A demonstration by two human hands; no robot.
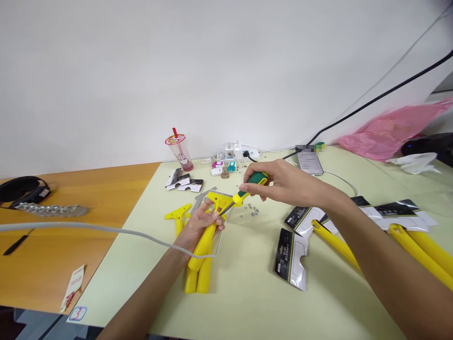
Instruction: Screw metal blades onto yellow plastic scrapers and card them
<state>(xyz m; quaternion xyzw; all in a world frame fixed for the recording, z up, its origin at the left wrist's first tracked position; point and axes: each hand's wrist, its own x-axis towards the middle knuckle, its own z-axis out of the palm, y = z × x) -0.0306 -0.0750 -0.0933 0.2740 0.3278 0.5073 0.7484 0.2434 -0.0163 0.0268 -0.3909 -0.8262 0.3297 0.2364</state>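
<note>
My left hand (202,220) is closed around a yellow scraper (204,246) just below its wide head. In my right hand (274,182) is a screwdriver (255,182) with a green and yellow handle, gripped from above. Its shaft slants down to the scraper's neck, near my left fingertips; whether the tip sits in a screw is too small to tell. More yellow scraper handles (191,282) lie beneath and beside the held one, one with its head (178,212) to the left. Several small screws (254,211) are scattered right of the scraper head.
Black-and-white card packages (290,259) and yellow handles (336,244) lie at right. Farther back are a drink cup (181,153), a power strip (230,153), a phone (309,161) and a pink bag (389,132). A grey cable (134,232) crosses the left foreground.
</note>
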